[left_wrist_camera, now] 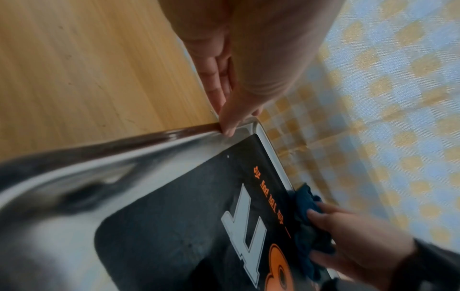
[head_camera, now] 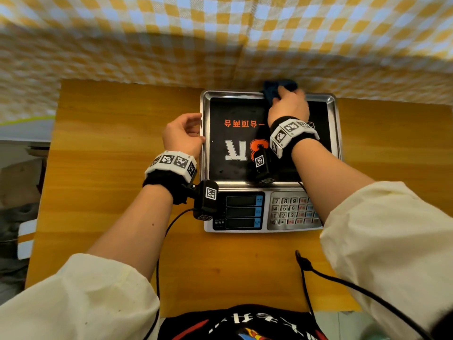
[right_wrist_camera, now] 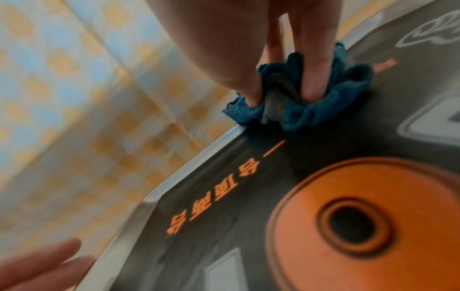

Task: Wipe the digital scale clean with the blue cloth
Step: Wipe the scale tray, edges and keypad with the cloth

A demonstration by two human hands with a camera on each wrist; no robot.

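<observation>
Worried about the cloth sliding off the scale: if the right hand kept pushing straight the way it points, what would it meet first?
Probably the tray's far rim, just beyond the right hand and blue cloth; past it hangs the checked fabric.

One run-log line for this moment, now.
right hand: presses bunched blue cloth on steel digital scale far edge | left hand: steadies left rim | keypad unwiped

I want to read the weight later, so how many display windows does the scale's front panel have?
3, stacked on the digital scale front panel, left of the keypad: top display, middle display, bottom display. All dark; none seems hidden.
</observation>
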